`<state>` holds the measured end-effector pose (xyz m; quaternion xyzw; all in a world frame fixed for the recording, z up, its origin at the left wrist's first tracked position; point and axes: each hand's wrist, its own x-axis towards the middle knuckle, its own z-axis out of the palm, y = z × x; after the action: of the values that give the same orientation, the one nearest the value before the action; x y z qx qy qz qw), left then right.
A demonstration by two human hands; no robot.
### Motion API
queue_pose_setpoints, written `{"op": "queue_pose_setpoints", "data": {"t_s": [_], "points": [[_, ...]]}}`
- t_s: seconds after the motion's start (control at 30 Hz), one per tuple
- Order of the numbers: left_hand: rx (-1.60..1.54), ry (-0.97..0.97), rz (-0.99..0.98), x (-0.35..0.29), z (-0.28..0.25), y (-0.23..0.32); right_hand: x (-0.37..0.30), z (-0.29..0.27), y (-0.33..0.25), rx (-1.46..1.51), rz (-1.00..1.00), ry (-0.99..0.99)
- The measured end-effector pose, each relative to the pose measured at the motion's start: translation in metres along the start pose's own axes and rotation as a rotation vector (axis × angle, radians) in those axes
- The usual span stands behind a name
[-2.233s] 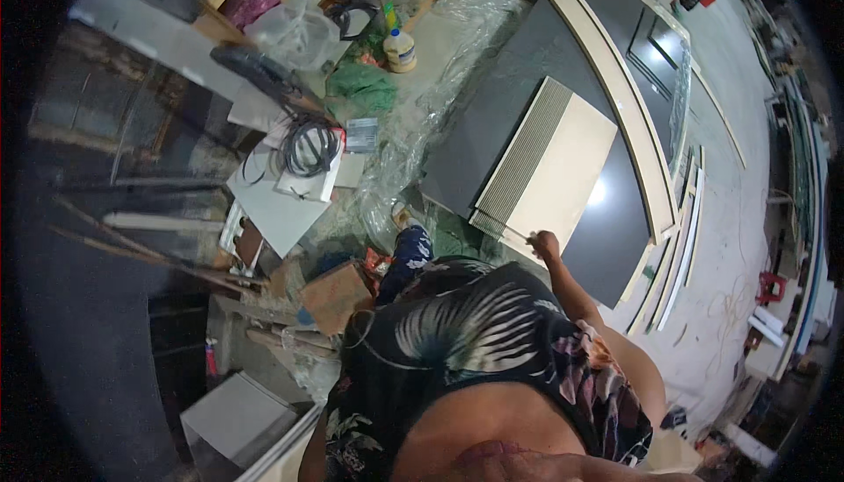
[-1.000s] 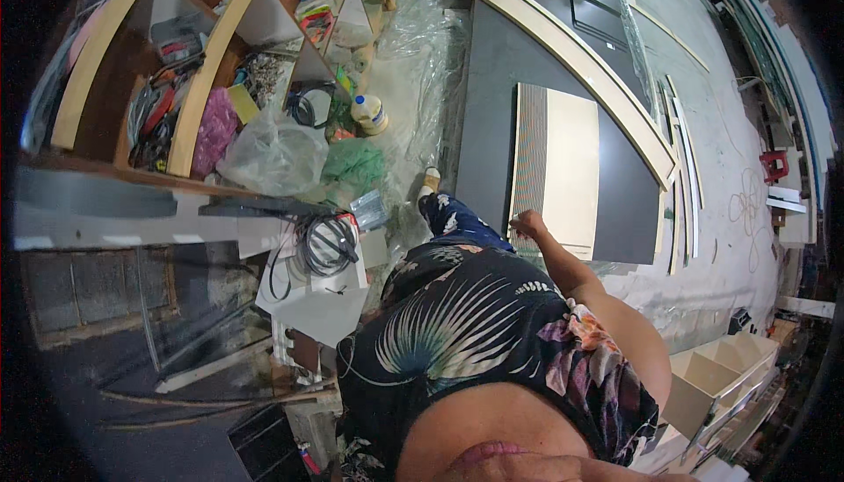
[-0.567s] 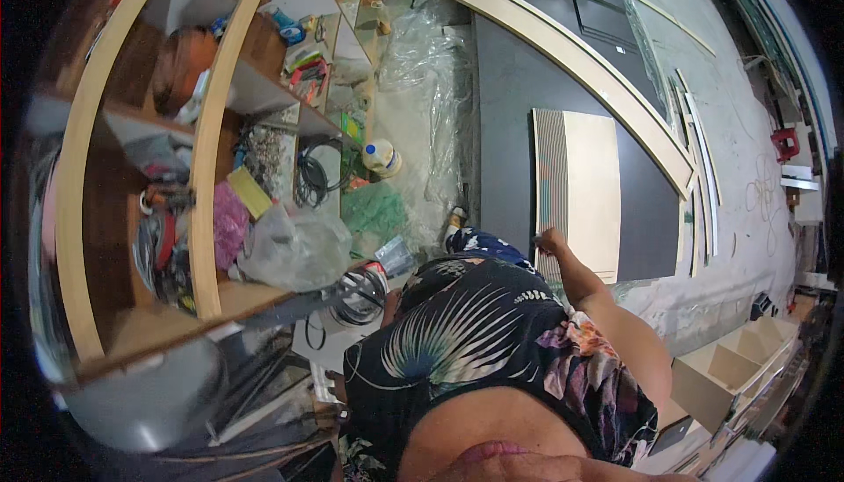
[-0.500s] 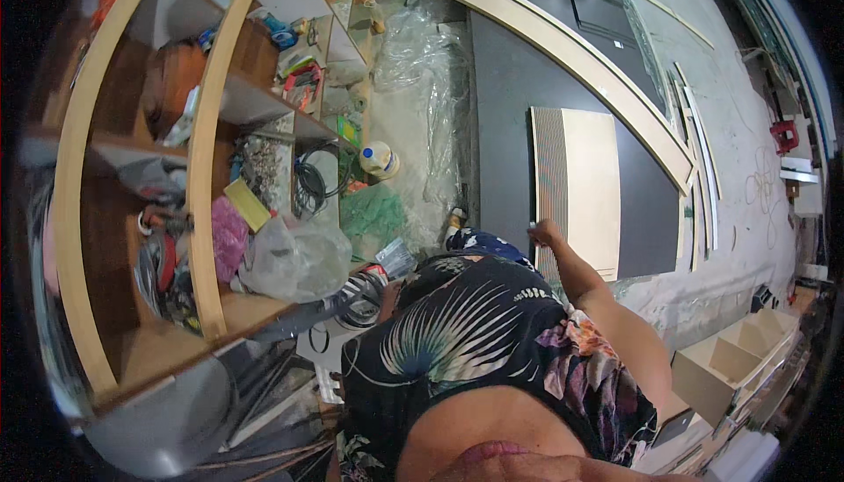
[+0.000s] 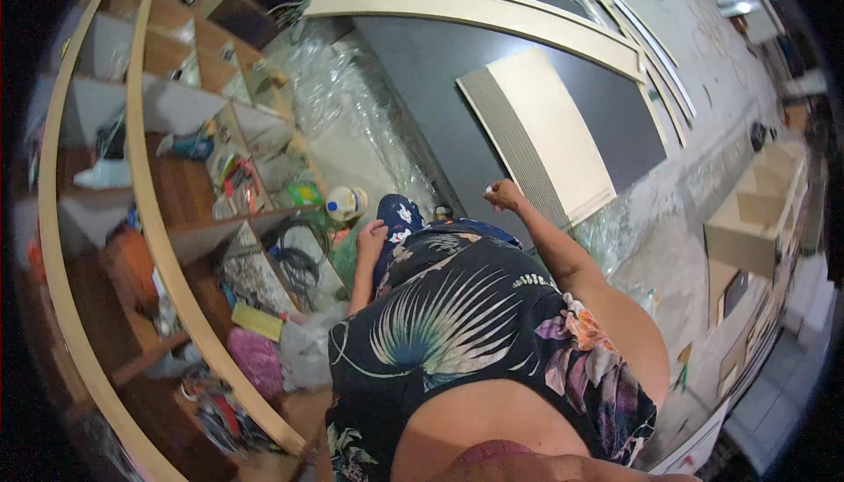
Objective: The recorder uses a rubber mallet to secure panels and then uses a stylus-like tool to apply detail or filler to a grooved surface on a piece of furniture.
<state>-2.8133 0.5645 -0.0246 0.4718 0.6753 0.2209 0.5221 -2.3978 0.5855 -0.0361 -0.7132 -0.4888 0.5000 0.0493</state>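
My right hand (image 5: 503, 195) is closed around a small whitish thing (image 5: 489, 189) poking out of its fingers, too small to name. It hangs by the near left side of a cream panel (image 5: 563, 122) with a grey ribbed strip (image 5: 512, 135) down one edge. That panel lies flat on a large dark sheet (image 5: 422, 95). My left hand (image 5: 372, 238), fingers loosely bent and apart, hovers by my thigh with nothing visible in it. A white plastic jug (image 5: 346, 203) with a blue cap stands just beyond it.
A long cream board (image 5: 475, 9) lies across the sheet's far part. Open wooden shelves (image 5: 158, 210) at left hold cables, bags and tools. Clear plastic film (image 5: 343, 86) covers floor between shelves and sheet. At right are a divided cream box (image 5: 756, 201) and thin strips (image 5: 646, 51).
My view has turned, with the panels now slanting. My right hand has come off the ribbed strip toward my body. My left hand has come into sight beside my thigh.
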Motion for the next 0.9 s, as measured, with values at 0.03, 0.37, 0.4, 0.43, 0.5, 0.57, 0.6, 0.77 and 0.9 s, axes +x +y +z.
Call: {"op": "queue_pose_setpoints", "data": {"t_s": [0.03, 0.37, 0.4, 0.43, 0.5, 0.57, 0.6, 0.77, 0.9], "points": [[-0.022, -0.04, -0.027, 0.012, 0.002, 0.014, -0.008, 0.005, 0.004, 0.038, 0.019, -0.018], [0.62, -0.641, 0.29, 0.112, 0.042, 0.107, -0.056, 0.02, 0.003, 0.339, 0.127, 0.16], [0.639, -0.696, 0.343, 0.126, 0.045, 0.104, -0.056, 0.022, -0.001, 0.359, 0.144, 0.182], [0.667, -0.77, 0.414, 0.143, 0.049, 0.105, -0.054, 0.026, -0.004, 0.367, 0.164, 0.189], [0.778, -0.878, 0.497, 0.172, 0.049, 0.112, -0.047, 0.031, -0.013, 0.386, 0.197, 0.218], [0.968, -0.983, 0.487, 0.192, 0.049, 0.133, -0.043, 0.044, -0.022, 0.356, 0.212, 0.252], [0.977, -1.01, 0.505, 0.203, 0.048, 0.142, -0.039, 0.047, -0.028, 0.372, 0.233, 0.272], [1.381, -1.1, 0.39, 0.237, 0.039, 0.188, -0.024, 0.053, -0.069, 0.346, 0.29, 0.233], [1.525, -1.163, 0.426, 0.255, 0.04, 0.208, -0.025, 0.057, -0.104, 0.294, 0.426, 0.166]]}}
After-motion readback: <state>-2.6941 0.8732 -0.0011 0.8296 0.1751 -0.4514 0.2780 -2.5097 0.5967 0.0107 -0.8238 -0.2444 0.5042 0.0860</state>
